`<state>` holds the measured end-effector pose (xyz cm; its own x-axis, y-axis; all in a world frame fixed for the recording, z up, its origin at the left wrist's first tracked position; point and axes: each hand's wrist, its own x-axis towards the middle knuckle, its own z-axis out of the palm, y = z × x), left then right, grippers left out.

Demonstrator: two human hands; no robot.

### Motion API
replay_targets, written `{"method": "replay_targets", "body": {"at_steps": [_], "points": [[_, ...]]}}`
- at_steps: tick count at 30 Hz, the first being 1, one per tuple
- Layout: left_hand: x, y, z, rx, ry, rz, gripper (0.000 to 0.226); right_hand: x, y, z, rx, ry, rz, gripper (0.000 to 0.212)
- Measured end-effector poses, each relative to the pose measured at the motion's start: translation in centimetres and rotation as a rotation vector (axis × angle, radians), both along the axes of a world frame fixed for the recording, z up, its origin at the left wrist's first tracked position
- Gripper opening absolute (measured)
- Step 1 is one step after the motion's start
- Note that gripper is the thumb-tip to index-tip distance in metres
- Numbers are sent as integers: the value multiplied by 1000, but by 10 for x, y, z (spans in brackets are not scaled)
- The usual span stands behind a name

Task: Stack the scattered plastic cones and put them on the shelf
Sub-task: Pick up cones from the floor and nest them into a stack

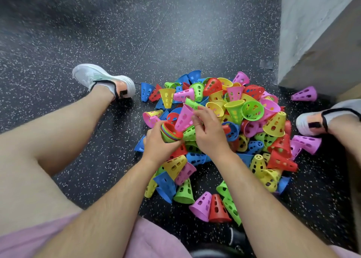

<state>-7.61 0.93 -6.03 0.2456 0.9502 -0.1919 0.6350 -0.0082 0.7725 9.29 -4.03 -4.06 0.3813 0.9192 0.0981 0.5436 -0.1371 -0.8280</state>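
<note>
Open speckled floor (97,32) lies ahead and to the left. The cone pile (224,130) fills the middle between 2 shoes (103,79), and a grey block (312,32) walls off the right.

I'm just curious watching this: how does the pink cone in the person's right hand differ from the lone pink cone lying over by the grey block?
The held pink cone is off the floor, gripped by the right hand above the stack in the left hand. The lone pink cone lies on its side on the floor, untouched and apart from the pile. The held cone's narrow end points up and away; the lone one's points left. Both are pink with holes.
</note>
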Motion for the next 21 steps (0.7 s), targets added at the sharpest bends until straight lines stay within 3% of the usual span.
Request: {"method": "replay_targets", "body": {"at_steps": [8, 11, 14, 21], "points": [[6, -5, -2, -54, -61, -38, 74, -17, -16, 1, -125, 148, 206, 23], [5, -3, -7, -101, -114, -49, 79, -15, -17, 3, -139, 192, 96, 30], [9, -6, -5, -86, -134, -94, 84, -2, -16, -3, -131, 75, -77, 29], [10, -6, -3, -76, -143, -133, 75, 13, -15, -34, -380, -1, -134, 39]]}}
